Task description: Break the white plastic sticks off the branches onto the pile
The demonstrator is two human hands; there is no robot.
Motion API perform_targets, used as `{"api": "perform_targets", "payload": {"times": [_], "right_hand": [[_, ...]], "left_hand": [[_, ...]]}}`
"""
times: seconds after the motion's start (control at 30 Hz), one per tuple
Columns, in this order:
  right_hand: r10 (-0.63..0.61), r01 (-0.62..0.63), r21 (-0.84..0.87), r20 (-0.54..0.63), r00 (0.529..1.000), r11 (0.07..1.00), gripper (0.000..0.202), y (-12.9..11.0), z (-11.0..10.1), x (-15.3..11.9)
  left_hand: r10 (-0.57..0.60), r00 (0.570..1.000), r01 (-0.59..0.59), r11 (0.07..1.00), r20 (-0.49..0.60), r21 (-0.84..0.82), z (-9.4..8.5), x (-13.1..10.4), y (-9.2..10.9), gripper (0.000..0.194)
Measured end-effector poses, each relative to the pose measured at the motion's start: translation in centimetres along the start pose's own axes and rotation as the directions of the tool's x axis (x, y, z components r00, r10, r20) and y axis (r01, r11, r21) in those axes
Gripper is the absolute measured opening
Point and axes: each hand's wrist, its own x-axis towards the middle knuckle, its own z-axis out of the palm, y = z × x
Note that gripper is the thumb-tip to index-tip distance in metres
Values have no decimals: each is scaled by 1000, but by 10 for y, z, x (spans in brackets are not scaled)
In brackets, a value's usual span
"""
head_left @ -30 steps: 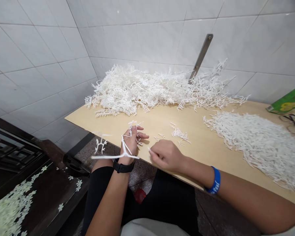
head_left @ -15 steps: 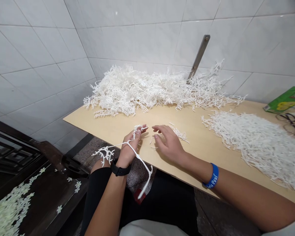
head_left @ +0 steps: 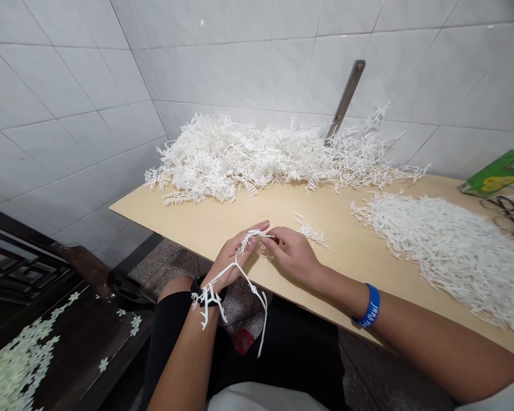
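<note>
My left hand [head_left: 235,254] grips a white plastic branch [head_left: 252,288] at the front of the table. The branch's forked stems hang down over my wrist and lap, and its fine-tipped end sticks up by my thumb. Close against it, my right hand [head_left: 293,251] pinches a thin white tip at that end between thumb and fingers. Under and beyond my right hand lie a few loose white sprigs [head_left: 312,233]. How firmly the right fingertips hold the tip is partly hidden.
A tangled heap of white branches [head_left: 248,154] runs along the back of the wooden table [head_left: 154,208]. To the right spreads a pile of small white pieces [head_left: 445,245], near a green box [head_left: 497,174] and eyeglasses [head_left: 508,214]. Pale flowers [head_left: 17,359] lie at lower left.
My right fingers have closed onto the branch's tip, where they were apart from it before. My left hand has shifted slightly right and up, and the hanging stems have swung.
</note>
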Motion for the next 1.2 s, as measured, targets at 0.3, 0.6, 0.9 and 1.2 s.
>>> {"api": "perform_targets", "payload": {"times": [0.3, 0.6, 0.9, 1.2], "right_hand": [[-248, 230, 107, 213, 945, 967, 38, -5, 3, -3], [-430, 418, 101, 250, 868, 903, 35, -17, 0, -10], [-126, 139, -253, 66, 990, 957, 21, 10, -6, 7], [-1, -9, -136, -66, 998, 991, 31, 14, -7, 8]], "left_hand": [[2, 981, 3, 1000, -192, 23, 3, -3, -6, 41], [-87, 899, -27, 967, -429, -253, -1, 7, -21, 37], [-129, 852, -54, 942, -507, -331, -7, 12, -28, 38], [-111, 845, -89, 935, -523, -342, -8, 12, -34, 34]]}}
